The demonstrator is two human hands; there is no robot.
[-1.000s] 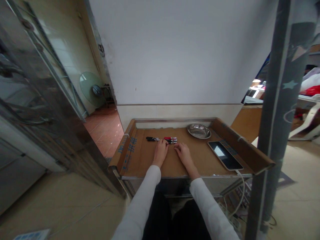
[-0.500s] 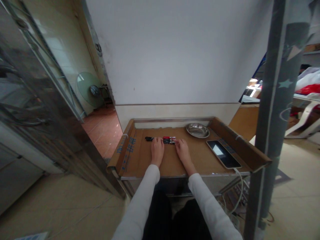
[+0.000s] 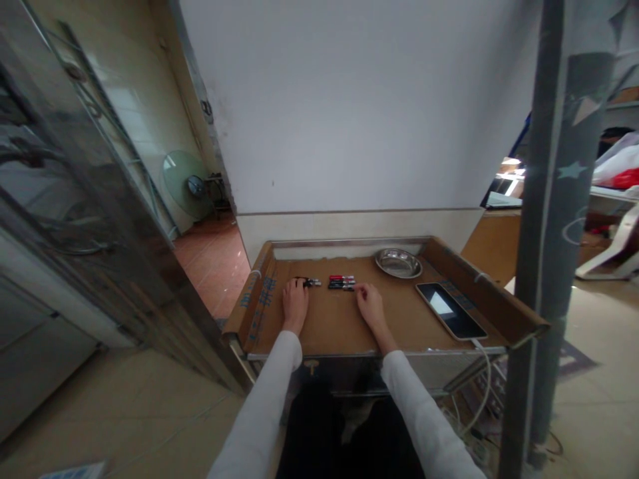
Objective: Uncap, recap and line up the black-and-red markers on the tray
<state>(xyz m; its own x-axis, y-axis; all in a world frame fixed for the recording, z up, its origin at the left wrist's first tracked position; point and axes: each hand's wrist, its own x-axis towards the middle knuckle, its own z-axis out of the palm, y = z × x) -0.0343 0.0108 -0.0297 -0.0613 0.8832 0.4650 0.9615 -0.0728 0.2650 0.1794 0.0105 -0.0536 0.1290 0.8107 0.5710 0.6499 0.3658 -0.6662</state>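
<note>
Red pen-like stick [image 3: 339,277] flat, crosswise; black sticks [image 3: 340,286] alongside, on its near side. More black, silver-ended stock [image 3: 313,283] to their left (partly hidden, count unclear).

1. The surface [image 3: 339,332] is lined with brown cardboard [image 3: 399,309], folded up along both sides.
2. Blue writing [image 3: 268,291] marks its left part.
3. A red pen [image 3: 341,277] lies behind black pens [image 3: 338,286] near the middle.
4. More black pens [image 3: 313,283], partly hidden, lie left of these.
5. A metal dish [image 3: 398,263] sits back right; a phone [image 3: 452,311] lies nearer the front.
</note>
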